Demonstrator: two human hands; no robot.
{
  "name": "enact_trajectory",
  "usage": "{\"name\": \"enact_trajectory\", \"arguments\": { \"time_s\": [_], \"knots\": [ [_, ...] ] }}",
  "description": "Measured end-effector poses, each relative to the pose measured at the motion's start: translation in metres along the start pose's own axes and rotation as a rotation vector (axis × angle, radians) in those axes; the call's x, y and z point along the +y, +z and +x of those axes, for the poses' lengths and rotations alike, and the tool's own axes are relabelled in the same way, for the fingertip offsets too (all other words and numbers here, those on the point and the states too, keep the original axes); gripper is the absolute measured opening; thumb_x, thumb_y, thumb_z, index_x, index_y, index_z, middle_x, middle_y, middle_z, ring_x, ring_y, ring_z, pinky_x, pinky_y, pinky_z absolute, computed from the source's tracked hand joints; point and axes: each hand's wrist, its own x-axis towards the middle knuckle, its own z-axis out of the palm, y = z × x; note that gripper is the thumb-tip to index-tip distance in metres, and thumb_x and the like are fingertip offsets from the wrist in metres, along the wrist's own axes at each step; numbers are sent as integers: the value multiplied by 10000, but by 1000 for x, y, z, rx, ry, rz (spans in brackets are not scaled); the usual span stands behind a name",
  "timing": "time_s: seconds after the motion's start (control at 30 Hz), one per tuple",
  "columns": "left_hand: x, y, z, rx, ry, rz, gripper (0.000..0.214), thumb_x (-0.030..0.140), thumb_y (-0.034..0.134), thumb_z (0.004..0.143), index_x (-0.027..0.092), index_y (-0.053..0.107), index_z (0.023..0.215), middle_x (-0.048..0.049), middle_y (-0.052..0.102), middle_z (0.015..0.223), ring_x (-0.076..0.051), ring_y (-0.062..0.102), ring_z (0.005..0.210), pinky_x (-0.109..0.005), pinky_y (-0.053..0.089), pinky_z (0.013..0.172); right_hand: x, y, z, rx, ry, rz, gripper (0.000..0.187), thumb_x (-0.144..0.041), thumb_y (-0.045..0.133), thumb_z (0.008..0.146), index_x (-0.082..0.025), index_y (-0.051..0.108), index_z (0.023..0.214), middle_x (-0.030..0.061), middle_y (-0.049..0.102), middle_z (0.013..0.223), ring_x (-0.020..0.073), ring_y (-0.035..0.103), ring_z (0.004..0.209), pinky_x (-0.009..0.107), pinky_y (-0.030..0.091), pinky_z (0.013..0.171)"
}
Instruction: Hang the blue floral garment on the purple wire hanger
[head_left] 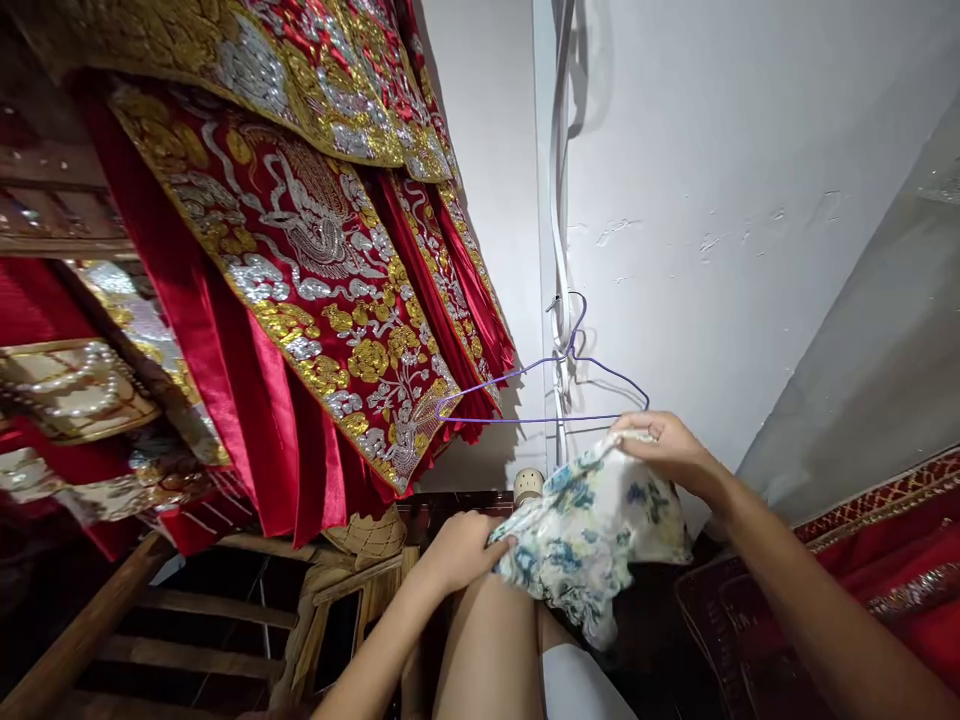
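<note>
A white garment with a blue and yellow floral print (570, 540) hangs bunched between my two hands, above my legs. My left hand (469, 550) is closed on its left edge. My right hand (664, 445) pinches the upper right part of the cloth. Just above the fabric is a thin purple wire hanger (525, 420), its hook by a pale vertical pipe or cord. The hanger's right end lies close to my right fingertips; whether they touch it, I cannot tell. At its left end, the hanger overlaps the embroidered red cloth in view.
Red garments with gold and silver embroidery (315, 240) hang at left. Beneath them stand a wooden frame (202, 650) and a woven basket (367, 535). A white wall (705, 200) with the vertical pipe (556, 200) rises ahead. More red trimmed cloth (915, 570) lies at right.
</note>
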Motion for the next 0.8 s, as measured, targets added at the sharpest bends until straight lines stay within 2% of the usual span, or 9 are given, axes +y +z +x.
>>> {"name": "enact_trajectory", "arguments": {
  "time_s": [0.07, 0.1, 0.17, 0.27, 0.37, 0.43, 0.5, 0.67, 0.8],
  "knots": [
    [-10, -9, -6, 9, -38, -22, 385, 506, 626, 886, 252, 628, 597, -36, 635, 572, -209, 551, 508, -264, 370, 567, 17, 9, 21, 231, -130, 7, 313, -317, 757, 679, -208, 773, 973, 76, 756, 1019, 233, 666, 902, 307, 503, 762],
    [-11, -12, -8, 8, -46, -42, 370, 497, 595, 906, 255, 649, 632, -44, 655, 607, -219, 569, 545, -271, 391, 593, 28, 15, 31, 276, -152, 35, 408, -330, 741, 700, -230, 750, 1095, 73, 737, 1149, 238, 658, 1012, 316, 503, 835],
    [-8, -16, -10, 6, -37, -93, 357, 494, 555, 931, 242, 687, 716, -67, 706, 748, -245, 616, 718, -294, 446, 713, 49, 30, 46, 261, -83, 103, 439, -405, 679, 763, -233, 713, 1165, 69, 729, 1152, 238, 651, 1037, 327, 503, 849],
    [2, -14, -11, -30, -68, -341, 407, 533, 564, 924, 185, 669, 741, -80, 697, 884, -248, 585, 890, -328, 455, 848, 72, 37, 53, 316, -28, 87, 309, -461, 613, 790, -202, 709, 926, 40, 706, 864, 224, 626, 835, 317, 484, 753],
    [12, -9, -10, -114, -209, -816, 436, 582, 685, 811, 150, 644, 769, -41, 625, 748, -187, 536, 721, -290, 434, 717, 71, 19, 42, 433, -122, -14, 235, -425, 621, 763, -207, 598, 676, -5, 575, 654, 175, 519, 659, 279, 412, 631],
    [17, -11, -8, -131, -238, -991, 462, 592, 734, 743, 148, 650, 841, -34, 612, 742, -175, 534, 689, -275, 421, 679, 62, -1, 27, 416, -162, -69, 236, -385, 628, 749, -213, 547, 609, -19, 511, 595, 154, 463, 604, 266, 361, 569],
    [21, -20, -4, -107, -205, -886, 436, 569, 723, 766, 166, 642, 910, -27, 615, 777, -176, 545, 710, -267, 421, 677, 50, -19, 11, 390, -160, -123, 206, -343, 623, 727, -209, 557, 587, -21, 499, 579, 147, 447, 589, 263, 341, 552],
    [24, -59, 13, -23, -55, 39, 163, 330, 543, 887, 220, 649, 944, -23, 630, 774, -224, 566, 786, -314, 427, 778, 28, -36, -22, 328, -148, -260, 104, -282, 618, 683, -198, 632, 623, -9, 545, 603, 154, 470, 604, 263, 341, 552],
    [26, -73, 29, 83, -8, 326, 232, 216, 368, 901, 216, 598, 874, -78, 669, 867, -266, 610, 876, -357, 442, 839, 18, -35, -34, 264, -184, -252, 145, -298, 646, 722, -198, 613, 622, -12, 539, 591, 141, 454, 570, 257, 325, 528]
  ]
}}
